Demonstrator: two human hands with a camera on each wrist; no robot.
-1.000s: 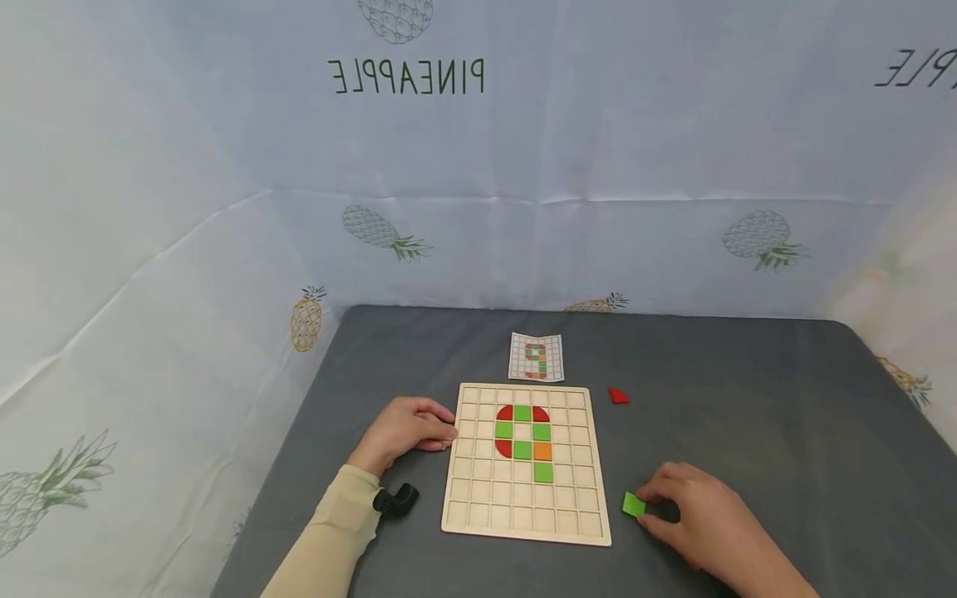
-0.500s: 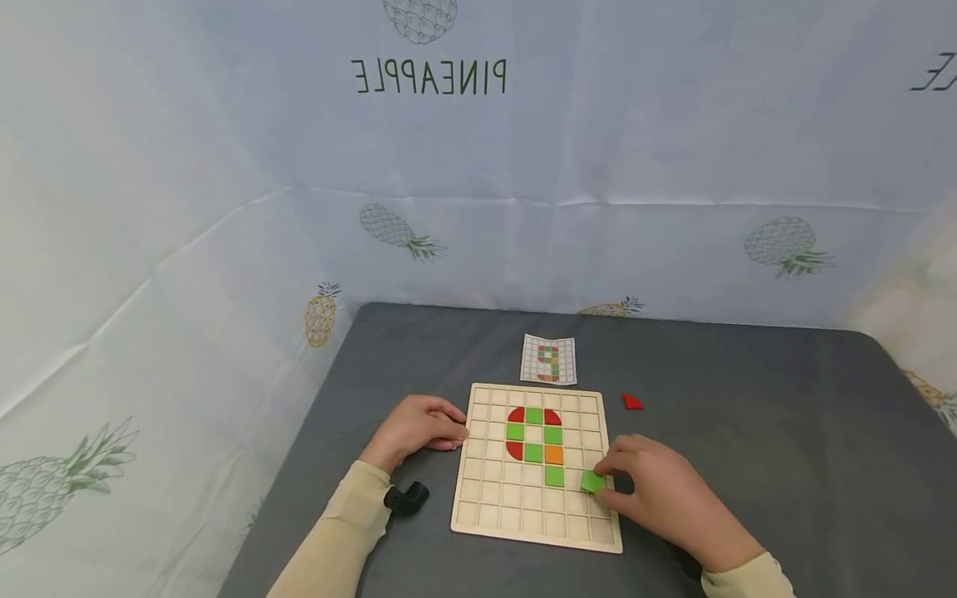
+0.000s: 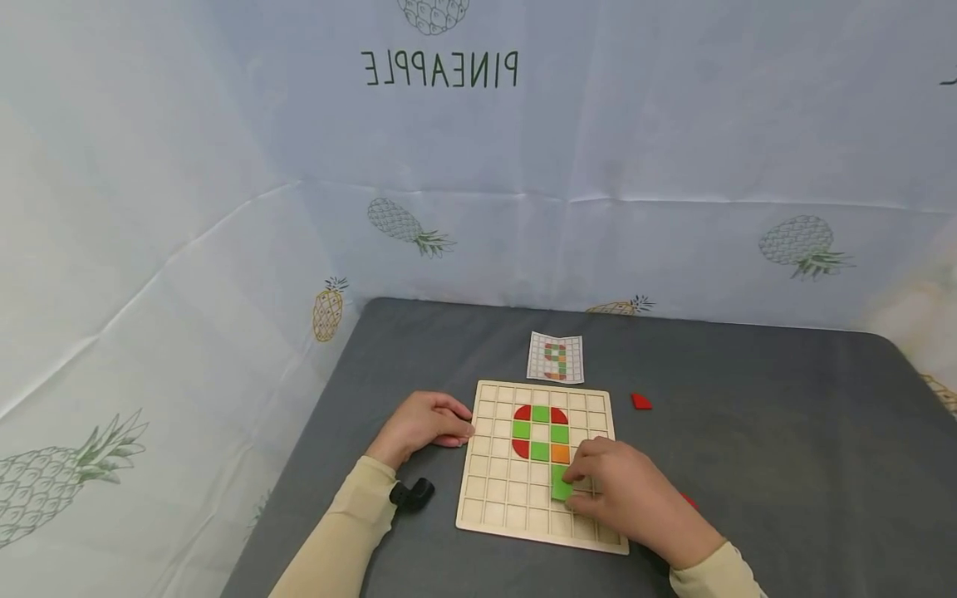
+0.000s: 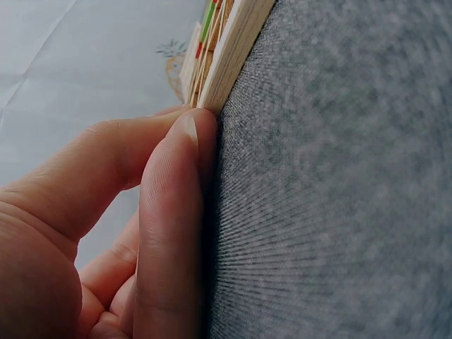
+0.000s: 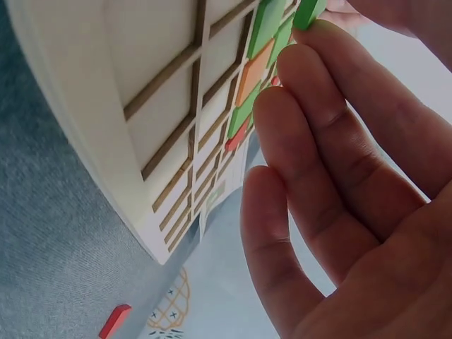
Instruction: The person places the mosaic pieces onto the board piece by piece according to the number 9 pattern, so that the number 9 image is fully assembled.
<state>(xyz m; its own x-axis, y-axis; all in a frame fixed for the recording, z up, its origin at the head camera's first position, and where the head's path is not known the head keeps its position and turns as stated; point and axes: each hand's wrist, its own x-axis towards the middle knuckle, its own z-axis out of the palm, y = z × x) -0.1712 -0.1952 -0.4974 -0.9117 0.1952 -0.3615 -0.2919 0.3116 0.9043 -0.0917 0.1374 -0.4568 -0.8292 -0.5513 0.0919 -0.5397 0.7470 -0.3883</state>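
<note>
My right hand point(image 3: 619, 492) pinches a green square tile point(image 3: 561, 490) between thumb and index finger, low over the gridded wooden board point(image 3: 493, 490). This tile point(image 5: 308, 11) touches or nearly touches the green tile above it; the exact seating is hidden by my fingers. Set in the board are red rounded corner tiles point(image 3: 521, 449), several green squares point(image 3: 540, 413) and one orange square point(image 3: 560, 453), shaped like a 9. At the board's left edge, my left hand point(image 3: 426, 422) touches the rim with thumb and index fingertips point(image 4: 180, 159), the other fingers loosely bent.
Beyond the board lies a printed pattern card point(image 3: 556, 359) showing a coloured 9. A red quarter-round tile point(image 3: 640, 402) sits right of the board on the grey tabletop point(image 3: 763, 432). Another red piece point(image 3: 689, 501) shows partly beside my right forearm. A pineapple-print curtain point(image 3: 635, 149) hangs behind.
My right hand has carried the green tile leftward from the table right of the board to under the 9's stem. The left hand stays at the board edge; the head view has shifted slightly.
</note>
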